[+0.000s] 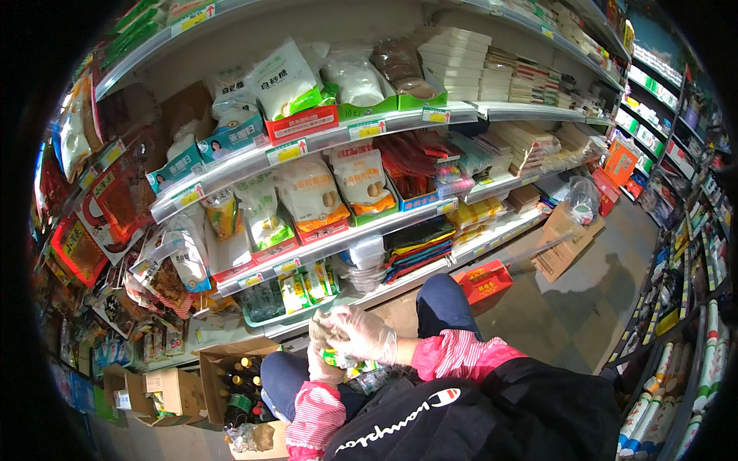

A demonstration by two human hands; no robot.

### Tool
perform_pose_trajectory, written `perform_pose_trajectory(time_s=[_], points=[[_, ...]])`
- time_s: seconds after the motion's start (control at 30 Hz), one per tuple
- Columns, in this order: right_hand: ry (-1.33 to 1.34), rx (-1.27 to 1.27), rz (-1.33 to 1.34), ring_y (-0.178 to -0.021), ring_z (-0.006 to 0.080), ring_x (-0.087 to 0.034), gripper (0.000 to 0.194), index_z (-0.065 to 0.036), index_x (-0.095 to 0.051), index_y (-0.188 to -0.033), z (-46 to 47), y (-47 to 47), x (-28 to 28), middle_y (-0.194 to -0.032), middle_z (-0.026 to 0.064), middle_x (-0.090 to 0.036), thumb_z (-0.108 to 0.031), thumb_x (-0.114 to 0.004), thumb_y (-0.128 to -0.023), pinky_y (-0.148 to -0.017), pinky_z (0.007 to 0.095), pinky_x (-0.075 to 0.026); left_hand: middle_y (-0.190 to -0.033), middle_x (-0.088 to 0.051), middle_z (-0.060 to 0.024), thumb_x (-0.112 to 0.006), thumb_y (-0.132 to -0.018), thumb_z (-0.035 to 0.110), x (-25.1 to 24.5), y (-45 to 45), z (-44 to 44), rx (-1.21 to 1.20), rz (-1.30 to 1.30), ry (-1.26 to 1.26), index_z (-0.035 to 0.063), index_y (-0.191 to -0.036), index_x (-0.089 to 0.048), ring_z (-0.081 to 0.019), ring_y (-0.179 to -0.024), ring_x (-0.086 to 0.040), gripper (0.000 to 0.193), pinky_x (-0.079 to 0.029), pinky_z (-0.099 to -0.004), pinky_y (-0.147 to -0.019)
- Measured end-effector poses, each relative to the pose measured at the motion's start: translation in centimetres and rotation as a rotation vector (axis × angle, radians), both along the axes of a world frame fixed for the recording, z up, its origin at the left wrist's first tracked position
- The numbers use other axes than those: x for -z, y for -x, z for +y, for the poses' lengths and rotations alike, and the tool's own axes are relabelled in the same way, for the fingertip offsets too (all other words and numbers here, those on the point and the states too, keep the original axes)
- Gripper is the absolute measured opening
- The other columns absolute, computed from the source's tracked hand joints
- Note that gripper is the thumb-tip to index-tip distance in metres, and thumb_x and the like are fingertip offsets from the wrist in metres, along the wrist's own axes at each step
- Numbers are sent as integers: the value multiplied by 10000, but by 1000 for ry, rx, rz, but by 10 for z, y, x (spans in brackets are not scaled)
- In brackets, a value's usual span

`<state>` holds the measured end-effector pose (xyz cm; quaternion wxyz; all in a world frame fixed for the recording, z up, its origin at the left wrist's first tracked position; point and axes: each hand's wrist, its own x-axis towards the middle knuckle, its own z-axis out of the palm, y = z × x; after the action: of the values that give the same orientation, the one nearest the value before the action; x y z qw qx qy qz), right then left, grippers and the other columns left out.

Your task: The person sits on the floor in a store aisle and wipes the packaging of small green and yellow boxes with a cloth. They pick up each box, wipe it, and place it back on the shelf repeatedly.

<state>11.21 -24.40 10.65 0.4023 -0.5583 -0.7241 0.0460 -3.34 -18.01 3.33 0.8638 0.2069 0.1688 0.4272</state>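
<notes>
Both of my hands wear clear thin plastic gloves and meet above my lap, close to the bottom shelf. My right hand (363,333) is closed on a crumpled greyish cloth (320,328). Below it, my left hand (324,369) grips a small green and yellow packet (335,358), partly hidden by the right hand. More clear-wrapped packets (372,381) rest in my lap between my knees. Ahead, a pale green tray (259,320) on the bottom shelf holds similar green and yellow packets (305,288) and dark clear-wrapped ones.
Shelves (357,227) with bagged sugar and starch rise in front. An open carton of dark bottles (239,403) stands left of my knee, beside a smaller carton (173,392). A red box (484,285) and a brown carton (568,239) sit on the floor to the right.
</notes>
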Motion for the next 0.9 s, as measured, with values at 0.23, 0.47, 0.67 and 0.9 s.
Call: perform_pose_trajectory(time_s=[0.23,0.47,0.67,0.9], points=[[-79,-27,0,-1208,364,-630,528,-53,-599,-1397,18,-7,25,-1344,146,-597,-259,-759,-938,-1025,426,-534,-1406,-699,-105,-525,-1052,421,11,6,-5,126,98,240,122,-1443,-617,-298,-1272,-669,501,-510,-499,-1111],[-52,-84,19,-1163,338,-668,547,-101,-594,-1464,-3,14,7,-1356,121,-602,-280,-735,-966,-968,413,-570,-1385,-691,-70,-468,-1119,398,14,10,7,27,-84,113,122,-1443,-621,-260,-1273,-662,452,-524,-437,-1106],[100,65,58,-1142,362,-678,517,-58,-581,-1479,18,-10,-8,-1268,179,-670,-247,-651,-1003,-971,444,-566,-1302,-740,-60,-544,-1083,379,24,24,0,114,108,237,120,-1379,-661,-244,-1189,-712,410,-549,-442,-1059],[-117,-191,-17,-1307,390,-595,499,-109,-625,-1444,-13,32,25,-1407,147,-588,-254,-717,-975,-1013,430,-558,-1292,-713,-78,-519,-1108,357,27,20,17,33,-32,-131,82,-1421,-627,-242,-1175,-690,431,-551,-417,-1044]])
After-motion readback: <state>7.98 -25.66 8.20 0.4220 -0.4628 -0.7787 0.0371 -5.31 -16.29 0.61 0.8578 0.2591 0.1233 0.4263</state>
